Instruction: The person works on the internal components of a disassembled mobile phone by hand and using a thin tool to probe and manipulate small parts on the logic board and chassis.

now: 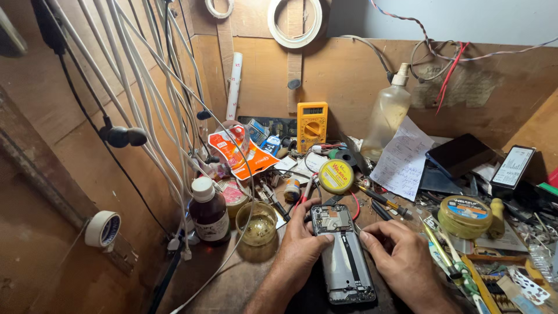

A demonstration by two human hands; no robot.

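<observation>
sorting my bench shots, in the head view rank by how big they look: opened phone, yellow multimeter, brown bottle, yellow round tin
1. opened phone, though it lies nearest the camera, which inflates it
2. brown bottle
3. yellow multimeter, close to the bottle and farther back, so that order is unsure
4. yellow round tin

- It was a small electronics repair workshop, set up at a cluttered wooden bench.
- A yellow multimeter leaned against the back board at top centre.
- White cables hung down the upper left.
- Round tins of soldering paste sat mid-frame.
- An opened phone lay at bottom centre.
- Screwdrivers and other small tools littered the right side, beside a spray bottle.
</observation>
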